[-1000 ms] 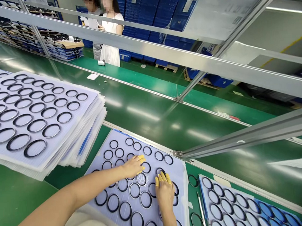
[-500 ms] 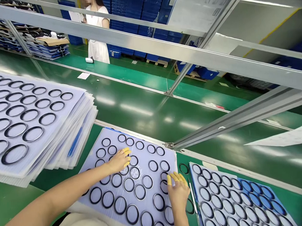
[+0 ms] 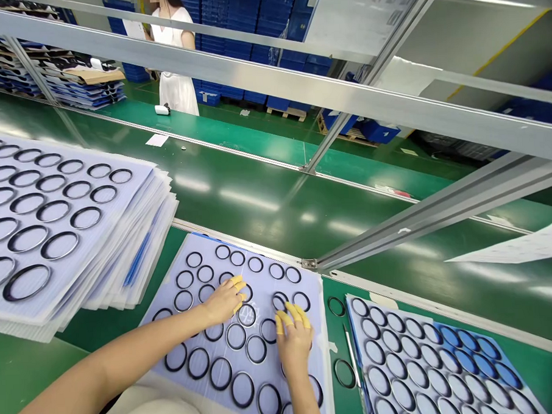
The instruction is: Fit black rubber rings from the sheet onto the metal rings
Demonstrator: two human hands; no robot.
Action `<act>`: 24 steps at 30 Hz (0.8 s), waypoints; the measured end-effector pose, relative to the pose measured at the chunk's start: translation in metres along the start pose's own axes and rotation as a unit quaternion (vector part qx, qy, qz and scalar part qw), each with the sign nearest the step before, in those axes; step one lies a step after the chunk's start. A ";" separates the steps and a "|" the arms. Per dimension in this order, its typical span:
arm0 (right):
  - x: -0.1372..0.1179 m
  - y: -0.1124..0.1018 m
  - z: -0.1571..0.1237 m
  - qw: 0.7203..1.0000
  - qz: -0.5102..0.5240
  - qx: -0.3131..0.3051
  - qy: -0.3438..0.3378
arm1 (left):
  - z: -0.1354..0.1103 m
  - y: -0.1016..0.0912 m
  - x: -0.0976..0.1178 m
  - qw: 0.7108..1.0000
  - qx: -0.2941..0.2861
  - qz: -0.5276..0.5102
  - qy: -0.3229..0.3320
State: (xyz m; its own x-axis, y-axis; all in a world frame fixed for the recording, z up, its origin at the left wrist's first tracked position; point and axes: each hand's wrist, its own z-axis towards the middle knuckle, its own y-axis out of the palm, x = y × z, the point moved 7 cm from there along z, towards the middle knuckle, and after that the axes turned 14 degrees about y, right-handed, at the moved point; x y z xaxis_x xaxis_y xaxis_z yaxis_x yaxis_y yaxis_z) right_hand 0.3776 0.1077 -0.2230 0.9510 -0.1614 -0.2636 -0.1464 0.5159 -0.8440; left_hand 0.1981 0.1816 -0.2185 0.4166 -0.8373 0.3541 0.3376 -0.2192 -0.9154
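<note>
A white sheet holding several black rings lies in front of me. Over its middle, my left hand, yellow covers on its fingertips, has its fingers spread beside a ring; a grip on any ring cannot be made out. My right hand, also with yellow fingertip covers, curls its fingers at a black ring that overlaps another at the sheet's right half. The hand and forearm hide some rings below.
Left is a tall stack of sheets topped with rings. On the right are another ring-covered sheet, a pen-like tool and two loose rings. A metal frame post rises behind. Across the green tables stands a person.
My right hand has moved left and away from the sheet's right edge, and overlapping rings now show at its fingertips. My left hand has shifted slightly right.
</note>
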 end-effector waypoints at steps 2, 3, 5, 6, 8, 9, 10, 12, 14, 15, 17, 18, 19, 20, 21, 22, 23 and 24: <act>-0.022 0.013 0.004 1.000 0.009 -0.017 -0.019 | -0.003 0.000 -0.004 1.000 -0.002 0.003 -0.006; -0.030 0.019 0.005 0.999 0.010 -0.023 -0.024 | -0.005 -0.001 -0.006 1.000 -0.002 0.004 -0.009; -0.039 0.025 0.006 0.999 0.011 -0.032 -0.027 | -0.010 -0.005 -0.012 1.000 0.002 0.006 -0.017; -0.040 0.026 0.006 0.999 0.011 -0.034 -0.026 | -0.012 -0.008 -0.015 1.000 0.006 0.007 -0.023; -0.038 0.023 0.005 0.999 0.012 -0.033 -0.023 | -0.018 -0.016 -0.026 0.999 0.017 0.010 -0.040; -0.035 0.020 0.005 0.999 0.012 -0.034 -0.023 | -0.021 -0.021 -0.033 0.998 0.024 0.012 -0.052; -0.032 0.018 0.006 0.999 0.013 -0.035 -0.024 | -0.025 -0.026 -0.041 0.997 0.031 0.015 -0.064; -0.022 0.015 0.013 0.999 0.009 -0.041 -0.024 | -0.033 -0.038 -0.063 0.994 0.046 0.022 -0.094; -0.005 0.018 0.028 0.999 -0.003 -0.043 -0.008 | -0.039 -0.050 -0.088 0.990 0.058 0.031 -0.125; 0.005 0.021 0.039 0.999 -0.013 -0.042 0.007 | -0.041 -0.056 -0.101 0.988 0.062 0.037 -0.140; 0.027 0.031 0.061 0.998 -0.033 -0.042 0.040 | -0.042 -0.066 -0.123 0.983 0.065 0.046 -0.163; 0.036 0.037 0.072 0.997 -0.040 -0.048 0.048 | -0.041 -0.069 -0.131 0.982 0.062 0.049 -0.169; 0.044 0.044 0.081 0.996 -0.046 -0.058 0.052 | -0.038 -0.071 -0.137 0.983 0.057 0.049 -0.170; 0.049 0.051 0.088 0.995 -0.052 -0.069 0.054 | -0.035 -0.070 -0.140 0.984 0.050 0.048 -0.165; 0.053 0.057 0.093 0.994 -0.058 -0.082 0.053 | -0.030 -0.069 -0.141 0.986 0.042 0.046 -0.156; 0.056 0.063 0.096 0.992 -0.064 -0.094 0.052 | -0.025 -0.066 -0.140 0.988 0.033 0.042 -0.144; 0.057 0.066 0.098 0.991 -0.071 -0.103 0.053 | -0.020 -0.062 -0.138 0.990 0.024 0.040 -0.133; 0.058 0.069 0.098 0.989 -0.079 -0.110 0.057 | -0.016 -0.057 -0.136 0.991 0.016 0.038 -0.124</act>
State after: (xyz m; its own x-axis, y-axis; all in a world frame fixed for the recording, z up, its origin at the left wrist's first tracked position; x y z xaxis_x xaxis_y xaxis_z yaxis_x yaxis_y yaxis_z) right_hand 0.4494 0.2167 -0.2505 0.9319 -0.3252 -0.1608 -0.0662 0.2832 -0.9568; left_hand 0.1087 0.3004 -0.2172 0.6351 -0.7007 0.3250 0.3229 -0.1415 -0.9358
